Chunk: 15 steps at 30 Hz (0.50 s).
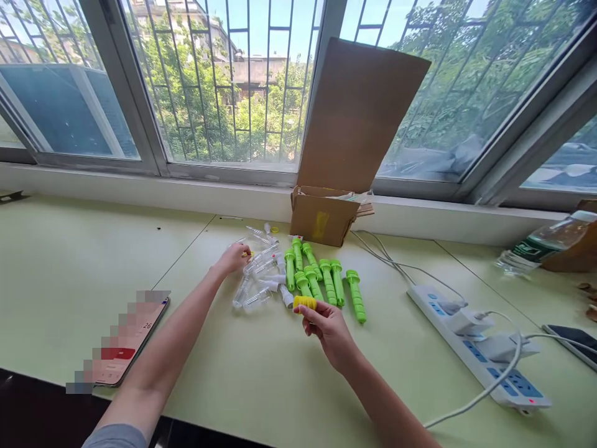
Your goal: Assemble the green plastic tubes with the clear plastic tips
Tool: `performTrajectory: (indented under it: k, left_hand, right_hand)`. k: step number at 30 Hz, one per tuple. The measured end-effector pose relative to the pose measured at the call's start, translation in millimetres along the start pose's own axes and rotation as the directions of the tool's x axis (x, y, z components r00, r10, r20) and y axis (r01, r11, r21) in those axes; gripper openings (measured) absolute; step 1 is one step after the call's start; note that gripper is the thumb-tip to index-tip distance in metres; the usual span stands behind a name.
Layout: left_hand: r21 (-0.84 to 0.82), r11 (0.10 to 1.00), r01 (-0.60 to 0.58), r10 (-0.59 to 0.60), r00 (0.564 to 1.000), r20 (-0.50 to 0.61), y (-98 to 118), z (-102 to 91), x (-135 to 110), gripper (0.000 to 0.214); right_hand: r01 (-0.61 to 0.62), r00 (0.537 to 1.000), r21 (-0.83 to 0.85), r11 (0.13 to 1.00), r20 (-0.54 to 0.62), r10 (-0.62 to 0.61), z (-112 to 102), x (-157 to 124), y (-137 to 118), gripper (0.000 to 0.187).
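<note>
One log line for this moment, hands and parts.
left hand: at clear tubes | right hand: pinching yellow cap | green parts: lying beside tubes

Open tabletop (84,261) is left at the near left, bounded only by a phone (125,342) at the front edge. The middle is taken up by a heap of clear tubes (254,280) and a row of green threaded parts (329,281), with a cardboard box (321,218) close behind. On the right, passage is barred by a power strip (480,358), its chargers (466,320) and cables (489,387).
</note>
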<state>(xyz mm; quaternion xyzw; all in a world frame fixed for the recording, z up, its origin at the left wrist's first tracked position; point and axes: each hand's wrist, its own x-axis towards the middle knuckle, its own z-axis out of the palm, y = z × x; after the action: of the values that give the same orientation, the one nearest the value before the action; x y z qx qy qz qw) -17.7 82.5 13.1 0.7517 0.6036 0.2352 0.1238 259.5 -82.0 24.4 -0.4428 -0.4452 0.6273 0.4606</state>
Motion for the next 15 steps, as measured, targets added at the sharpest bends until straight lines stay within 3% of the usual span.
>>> performTrajectory:
  k: [3, 6, 9, 12, 15]
  left_hand:
    - [-0.097, 0.994, 0.04, -0.044, 0.998, -0.047, 7.9, -6.6, -1.8, 0.011]
    - [-0.229, 0.973, -0.004, -0.021, 0.994, -0.105, 31.8, -14.7, -12.6, 0.015]
    - [-0.324, 0.935, -0.144, 0.087, 0.979, -0.185, 68.7, -18.0, -34.1, 0.018]
    - [-0.392, 0.873, -0.29, 0.25, 0.956, -0.15, 104.1, -15.7, -60.6, 0.021]
    - [-0.446, 0.816, -0.368, 0.365, 0.926, -0.096, 126.2, -11.2, -81.9, 0.027]
  right_hand:
    - [-0.007, 1.0, -0.006, 1.0, 0.011, 0.007, 1.2, 0.7, 0.5, 0.029]
    - [0.011, 1.0, -0.007, 1.0, 0.015, -0.011, 1.1, 3.3, 0.8, 0.027]
    - [0.028, 0.998, 0.022, 0.999, -0.05, -0.026, -0.9, 7.0, -0.3, 0.026]
    - [0.086, 0.984, 0.091, 0.992, -0.163, -0.071, -3.9, 10.3, -1.9, 0.027]
    - [0.124, 0.975, 0.137, 0.983, -0.2, -0.095, -5.7, 12.4, -2.1, 0.027]
